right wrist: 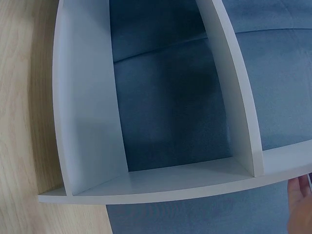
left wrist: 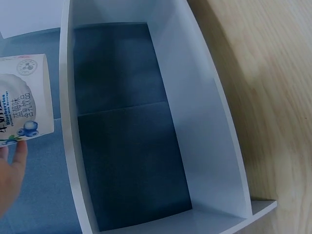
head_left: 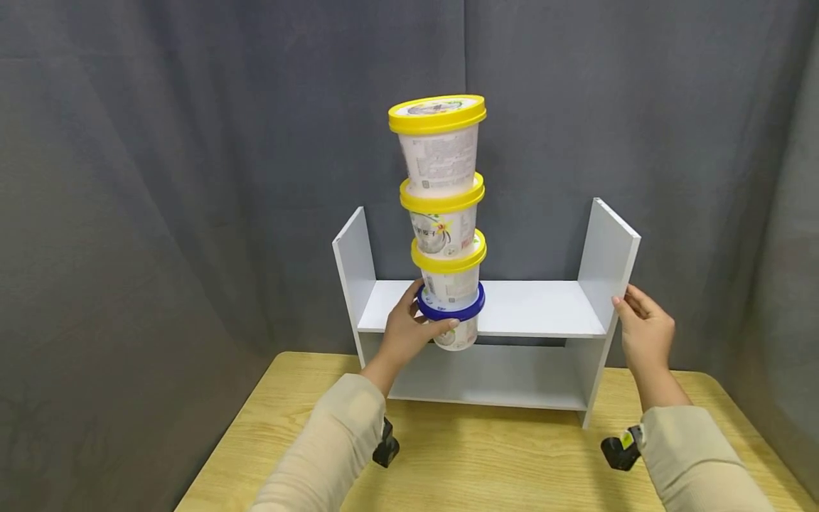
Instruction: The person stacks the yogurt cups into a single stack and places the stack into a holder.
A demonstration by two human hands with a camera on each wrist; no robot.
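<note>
My left hand [head_left: 408,333] grips the lowest tub [head_left: 459,333], a white one with a dark blue lid, thumb across its front. In the left wrist view the blueberry-printed side of this tub [left wrist: 29,100] shows by the fingertips. Stacked on it are three white tubs with yellow lids: a lower one [head_left: 451,286], a middle one [head_left: 456,226] and a top one [head_left: 444,158]; the column leans slightly left. The stack overlaps the upper board of a white shelf unit [head_left: 537,306] in the head view. With fingers and thumb, my right hand [head_left: 646,328] pinches the unit's right side panel [head_left: 608,263].
The shelf unit stands on a light wooden table [head_left: 486,462], with a lower board [head_left: 499,373] below and a left side panel [head_left: 355,259]. Grey curtains [head_left: 256,142] hang behind and at both sides. A black wrist camera [head_left: 621,454] sits under the right sleeve.
</note>
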